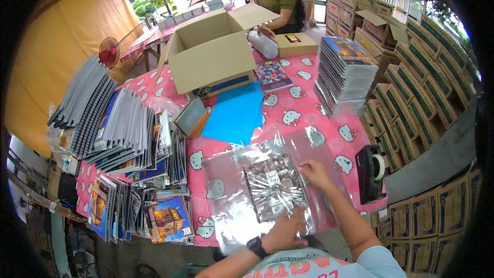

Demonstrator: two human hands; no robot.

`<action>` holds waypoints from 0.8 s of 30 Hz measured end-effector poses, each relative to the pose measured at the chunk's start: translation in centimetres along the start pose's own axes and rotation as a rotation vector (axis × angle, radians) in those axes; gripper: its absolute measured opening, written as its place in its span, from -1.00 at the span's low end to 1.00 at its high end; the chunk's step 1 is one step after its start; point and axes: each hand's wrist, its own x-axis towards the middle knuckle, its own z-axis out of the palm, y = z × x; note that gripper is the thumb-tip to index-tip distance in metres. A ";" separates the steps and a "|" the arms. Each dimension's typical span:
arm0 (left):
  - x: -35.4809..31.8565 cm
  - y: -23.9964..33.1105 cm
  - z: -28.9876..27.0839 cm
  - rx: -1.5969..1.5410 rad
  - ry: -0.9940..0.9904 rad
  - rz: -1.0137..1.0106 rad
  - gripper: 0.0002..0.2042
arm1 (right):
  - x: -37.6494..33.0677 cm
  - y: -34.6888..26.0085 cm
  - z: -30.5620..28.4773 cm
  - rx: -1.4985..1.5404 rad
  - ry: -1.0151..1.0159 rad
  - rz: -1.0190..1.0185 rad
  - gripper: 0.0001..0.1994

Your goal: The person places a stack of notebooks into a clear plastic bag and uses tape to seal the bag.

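A spiral notebook (270, 190) with a black-and-white photo cover lies in front of me, under glossy clear plastic. The clear plastic sheet (229, 221) spreads well past it on both sides. My left hand (284, 232), with a dark watch on its wrist, rests over the notebook's lower edge, fingers stretched out on the plastic. At the notebook's upper right edge, the fingers of my right hand (315, 174) are closed in a pinch on the plastic. Blue sheets (234, 113) lie just beyond the notebook.
Stacked spiral notebooks (128, 128) crowd the left side. An open cardboard box (211, 62) stands at the back, a wrapped notebook stack (345, 77) at back right. A black tape dispenser (370, 173) sits near the right edge. Across the table is another person (285, 5). Cartons (411, 92) line the right.
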 end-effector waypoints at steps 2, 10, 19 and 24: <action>-0.9 -2.3 0.0 -0.465 0.259 0.003 -0.57 | 2.4 -1.1 1.7 0.138 0.029 -0.082 -0.64; -0.5 -18.0 -2.8 -1.071 0.902 -0.642 -0.63 | 7.8 -2.5 6.6 0.499 -0.169 -0.050 -0.55; 1.7 -18.1 -4.9 -0.974 0.878 -0.700 -0.70 | 8.2 -1.3 4.6 0.194 -0.320 0.013 -0.78; 2.3 -19.6 -6.7 -1.121 0.676 -0.847 -0.77 | 11.2 -2.4 3.7 0.241 -0.551 0.241 -0.79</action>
